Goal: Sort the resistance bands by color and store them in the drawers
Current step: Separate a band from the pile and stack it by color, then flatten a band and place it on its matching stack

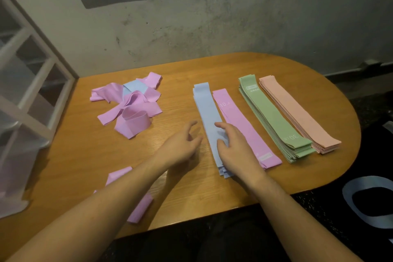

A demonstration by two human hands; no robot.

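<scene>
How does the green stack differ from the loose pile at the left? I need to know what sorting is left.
The green stack is one color; the loose pile mixes pink with one blue band. The green stack lies flat and aligned; the loose pile is crumpled and looped. Both rest on the wooden table, untouched by either hand.

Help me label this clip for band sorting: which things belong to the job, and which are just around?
Job: blue stack, pink stack, green stack, peach stack, unsorted heap, drawers.
Around: table, wall.
</scene>
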